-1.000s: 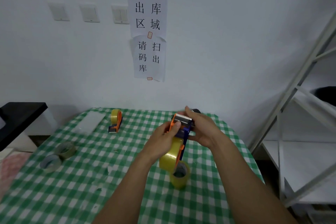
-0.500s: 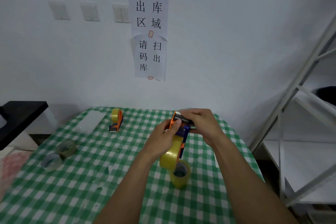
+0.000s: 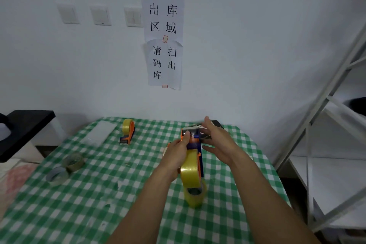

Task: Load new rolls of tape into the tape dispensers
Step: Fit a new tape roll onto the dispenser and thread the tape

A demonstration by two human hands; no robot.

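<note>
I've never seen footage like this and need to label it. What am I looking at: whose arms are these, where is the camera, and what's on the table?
No machine here: these are a person's two bare arms, filmed by one wide-angle camera worn on their head, looking forward and down. The left hand grips an orange and blue tape dispenser loaded with a yellow roll. The right hand is open beside the dispenser's head, holding nothing that I can make out. On the green checked tablecloth are a loose yellow roll nearest the person, a second loaded dispenser near the wall, and, at the left, an olive roll and a pale grey roll.
</note>
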